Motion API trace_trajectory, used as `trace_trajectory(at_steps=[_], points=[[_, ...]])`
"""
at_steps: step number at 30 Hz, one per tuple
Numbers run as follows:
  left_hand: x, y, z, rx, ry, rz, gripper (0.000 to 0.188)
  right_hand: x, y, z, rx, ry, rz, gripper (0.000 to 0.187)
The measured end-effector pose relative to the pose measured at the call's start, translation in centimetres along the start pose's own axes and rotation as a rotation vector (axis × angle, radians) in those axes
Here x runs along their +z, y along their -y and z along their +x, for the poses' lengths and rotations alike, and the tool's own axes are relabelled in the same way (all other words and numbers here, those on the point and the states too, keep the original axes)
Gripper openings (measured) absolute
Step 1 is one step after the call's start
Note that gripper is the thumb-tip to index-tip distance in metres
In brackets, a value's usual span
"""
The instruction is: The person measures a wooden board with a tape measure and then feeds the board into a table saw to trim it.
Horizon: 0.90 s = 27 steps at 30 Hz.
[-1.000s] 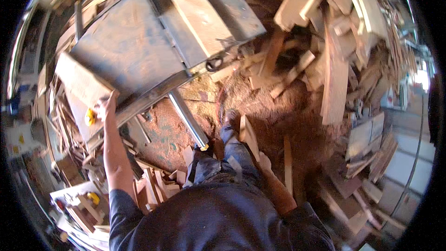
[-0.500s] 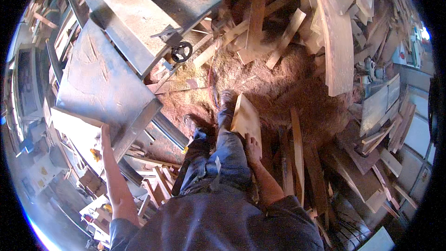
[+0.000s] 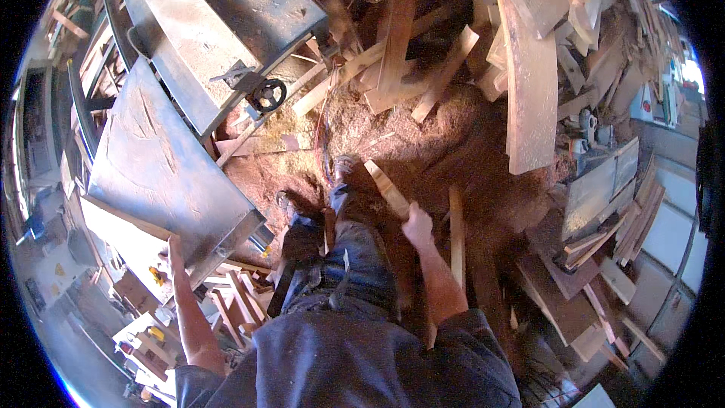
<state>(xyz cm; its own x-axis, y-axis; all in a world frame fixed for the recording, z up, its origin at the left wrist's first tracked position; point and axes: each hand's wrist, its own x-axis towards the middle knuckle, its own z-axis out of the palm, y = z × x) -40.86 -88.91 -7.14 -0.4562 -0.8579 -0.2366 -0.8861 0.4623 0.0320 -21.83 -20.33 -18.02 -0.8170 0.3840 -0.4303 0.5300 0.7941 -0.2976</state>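
My right hand (image 3: 418,225) is closed around the near end of a short wooden board (image 3: 387,189), out in front of my right leg. The board slants away to the left above the floor, with its narrow side toward me. On the left, my left hand (image 3: 174,251) grips the right end of a wide, pale board (image 3: 124,224); some of its fingers are hidden. That board lies along the near side of a grey metal machine table (image 3: 162,151). A small yellow item (image 3: 156,275) shows against its bright face, too blurred to name.
A machine with a black handwheel (image 3: 267,95) stands beyond the metal table. Sawdust (image 3: 445,132) covers the floor. Piled offcuts (image 3: 411,45) and a long upright plank (image 3: 532,83) rise ahead and right. More boards (image 3: 563,295) lean on my right; wood strips (image 3: 234,298) lie near my left leg.
My right hand has turned its board from broad face to narrow side and moved it slightly. My left hand stays at the pale board's end. The whole view has shifted a little.
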Motion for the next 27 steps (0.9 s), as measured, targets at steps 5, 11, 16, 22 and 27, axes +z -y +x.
trace_trajectory(at_steps=[5, 11, 16, 22, 27], points=[[0.7, 1.0, -1.2, -0.009, 0.011, -0.003, 0.121, -8.3, -0.8, 8.9, 0.164, 0.057, 0.003, 0.039], [1.3, 5.2, 0.3, -0.039, -0.035, 0.02, 0.122, -14.4, -1.0, 14.9, 0.24, -0.001, -0.05, 0.04], [-1.0, 3.1, -3.1, -0.04, 0.015, -0.015, 0.122, -18.7, -0.5, 18.7, 0.203, -0.073, -0.066, 0.034], [-3.8, -1.4, -6.7, 0.052, 0.191, -0.159, 0.12, -22.2, -4.3, 25.9, 0.187, -0.195, -0.264, 0.027], [-1.4, 0.8, -4.6, -0.041, 0.0, 0.064, 0.119, -22.2, 1.9, 26.0, 0.023, -0.592, -0.227, 0.035]])
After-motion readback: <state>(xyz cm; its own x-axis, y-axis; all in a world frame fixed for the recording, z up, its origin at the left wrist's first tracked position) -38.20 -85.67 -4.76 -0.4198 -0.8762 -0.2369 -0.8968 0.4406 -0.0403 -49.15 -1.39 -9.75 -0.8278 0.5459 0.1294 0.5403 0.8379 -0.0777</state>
